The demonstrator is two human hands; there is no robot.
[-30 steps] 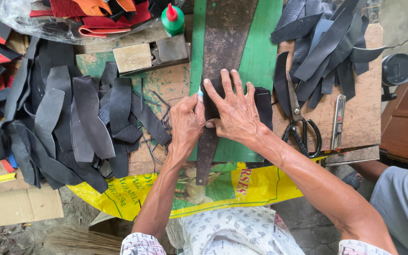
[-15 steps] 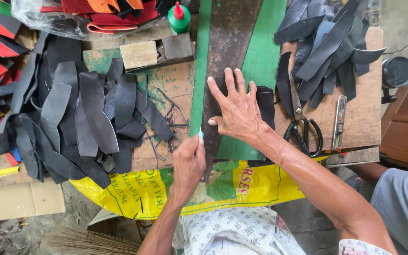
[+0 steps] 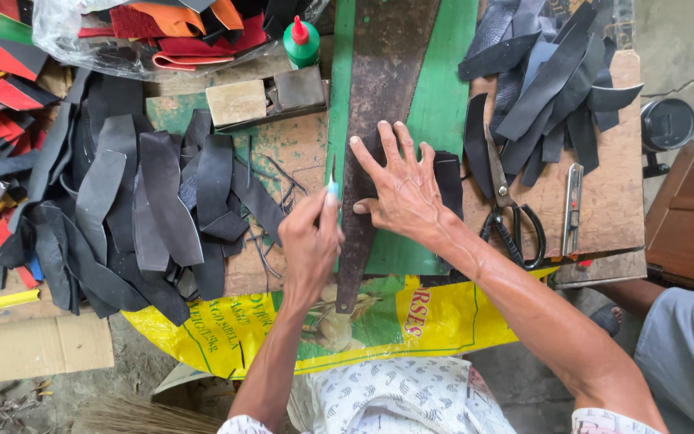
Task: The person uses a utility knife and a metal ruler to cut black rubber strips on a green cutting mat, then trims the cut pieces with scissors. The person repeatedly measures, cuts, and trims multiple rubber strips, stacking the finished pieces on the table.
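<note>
Rust is covering the long metal blade [image 3: 379, 120] we are working against; it is lying on the green board [image 3: 451, 96], its long axis running from the far edge toward us and leaning a little leftward as it nears us, with the narrow end pointing at our body. Our right hand [image 3: 402, 186] is lying flat on it with fingers spread, pressing it down over a black leather piece [image 3: 447, 183] that is peeking out on the right. Our left hand [image 3: 311, 241] is pinching a slim knife [image 3: 332, 183], its point aiming away from us along the blade's left edge.

We are seeing a clear plastic bag [image 3: 74, 40] at the far left holding red and orange leather scraps [image 3: 178, 28]. Black strips [image 3: 138, 201] are lying heaped loose to the left, more strips [image 3: 548, 72] to the far right, with scissors [image 3: 512, 217] and a small cutter [image 3: 572, 207] just beside them. A green glue bottle [image 3: 302, 42] is standing upright beyond the blade.
</note>
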